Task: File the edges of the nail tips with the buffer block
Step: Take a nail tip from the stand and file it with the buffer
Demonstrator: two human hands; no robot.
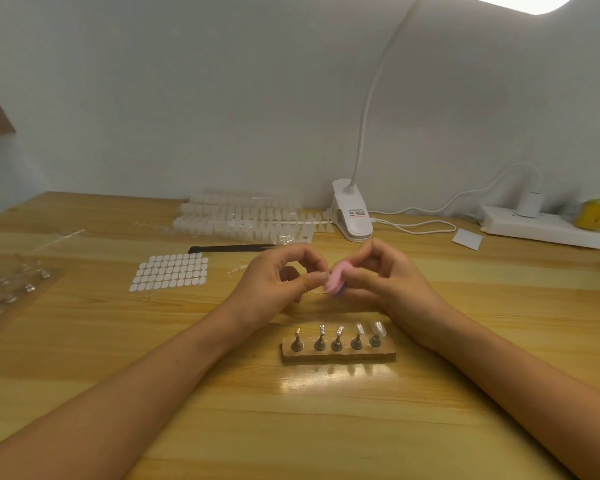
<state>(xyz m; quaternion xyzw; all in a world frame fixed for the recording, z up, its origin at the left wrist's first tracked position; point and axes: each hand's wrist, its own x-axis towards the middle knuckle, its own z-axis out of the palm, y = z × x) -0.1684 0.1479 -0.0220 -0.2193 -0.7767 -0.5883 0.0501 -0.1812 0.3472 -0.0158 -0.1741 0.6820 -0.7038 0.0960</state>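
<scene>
Buffer block: pink, held above the table centre, tilted, with its lower end toward 7 o'clock. Right hand has it in a closed grip, fingers curled round its right side and thumb on top.

Left hand: grip closed in a pinch, thumb and forefinger together on a small pale nail tip. The tip is largely hidden by the fingers, and its shape cannot be told. It sits against the left face of the block, so the two hands meet at that point. Both forearms are bare and enter from 6 o'clock.

Wooden holder: lies on the table at 6 o'clock from the hands, near them and between the forearms. It carries five metal stands in a row, all upright. The right-most stand bears a clear tip; the tops of the others are too small to tell.

Adhesive tab sheet: flat at 9 o'clock from the hands. A black strip lies just beyond it.

Nail tip strips: stacked at 12 o'clock by the wall. A white clip lamp stands just right of them.

Power strip: at 2 o'clock, with a plug seated in it.

Clear plastic tray: at 9 o'clock, at the table's left edge.
</scene>
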